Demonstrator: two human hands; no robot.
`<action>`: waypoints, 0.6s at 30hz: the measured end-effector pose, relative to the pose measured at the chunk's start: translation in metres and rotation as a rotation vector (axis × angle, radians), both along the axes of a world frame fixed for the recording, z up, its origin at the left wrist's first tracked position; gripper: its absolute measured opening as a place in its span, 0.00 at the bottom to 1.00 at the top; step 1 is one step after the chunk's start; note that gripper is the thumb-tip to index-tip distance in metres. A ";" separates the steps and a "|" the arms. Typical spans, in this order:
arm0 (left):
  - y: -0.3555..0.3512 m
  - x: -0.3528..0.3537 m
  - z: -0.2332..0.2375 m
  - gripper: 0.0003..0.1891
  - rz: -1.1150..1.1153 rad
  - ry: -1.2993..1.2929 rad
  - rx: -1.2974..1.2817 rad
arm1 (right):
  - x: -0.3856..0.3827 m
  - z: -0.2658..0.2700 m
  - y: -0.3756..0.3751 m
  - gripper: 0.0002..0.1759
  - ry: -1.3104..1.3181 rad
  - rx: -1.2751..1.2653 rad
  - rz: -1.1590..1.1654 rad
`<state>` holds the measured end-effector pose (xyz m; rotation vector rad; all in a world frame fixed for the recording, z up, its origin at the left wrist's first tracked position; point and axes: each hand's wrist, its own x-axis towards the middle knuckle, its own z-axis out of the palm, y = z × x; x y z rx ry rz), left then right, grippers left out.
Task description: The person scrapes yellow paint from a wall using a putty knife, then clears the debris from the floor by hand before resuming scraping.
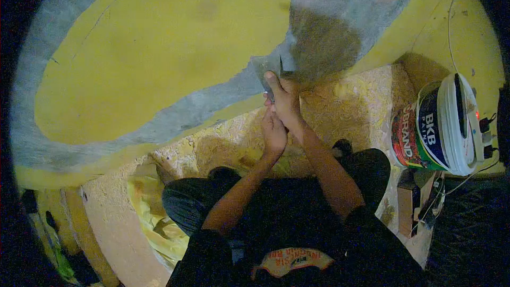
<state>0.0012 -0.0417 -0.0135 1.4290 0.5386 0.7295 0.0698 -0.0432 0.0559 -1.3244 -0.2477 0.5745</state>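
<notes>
A scraper point(265, 66) with a flat, wide metal blade rests at the wall, on the border between yellow paint and bare grey plaster. My right hand point(287, 102) is closed around its handle, with the thumb stretched up along the blade. Close under it, my left hand point(274, 134) is also closed, its fingertips pressed at the lower end of the handle. Most of the handle is hidden by my hands. In front of them, the wall point(175, 48) carries a large yellow patch ringed by grey plaster, and the scraper throws a dark shadow beside it.
A paint bucket point(431, 127) stands at the right, with a power strip point(477, 127) and cables on it. Below is a small cardboard box point(408, 210). A yellow plastic sheet point(154, 218) lies at the left of my crossed legs. Flakes litter the floor along the wall.
</notes>
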 end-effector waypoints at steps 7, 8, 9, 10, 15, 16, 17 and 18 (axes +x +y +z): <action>0.004 -0.002 0.015 0.19 0.007 0.033 -0.092 | 0.006 0.002 0.003 0.31 0.062 -0.017 0.058; 0.006 -0.002 0.012 0.18 0.005 0.043 -0.075 | 0.005 0.005 0.004 0.32 0.046 -0.038 0.039; 0.005 -0.002 0.018 0.18 0.006 0.045 -0.077 | 0.004 0.004 0.005 0.32 0.048 -0.040 0.040; 0.003 -0.003 0.025 0.18 0.018 0.059 -0.064 | 0.002 0.003 0.006 0.22 0.022 -0.003 0.011; 0.003 -0.003 0.027 0.18 0.026 0.078 -0.054 | 0.006 -0.002 0.006 0.24 -0.034 0.026 0.013; 0.003 -0.003 0.027 0.18 0.017 0.072 -0.019 | 0.007 -0.004 0.008 0.24 -0.086 -0.008 -0.017; 0.003 -0.004 0.027 0.17 0.008 0.066 0.015 | 0.009 -0.007 0.009 0.25 -0.137 -0.043 -0.046; 0.002 -0.004 0.031 0.17 0.008 0.067 0.013 | 0.010 -0.003 0.008 0.25 -0.136 -0.045 -0.046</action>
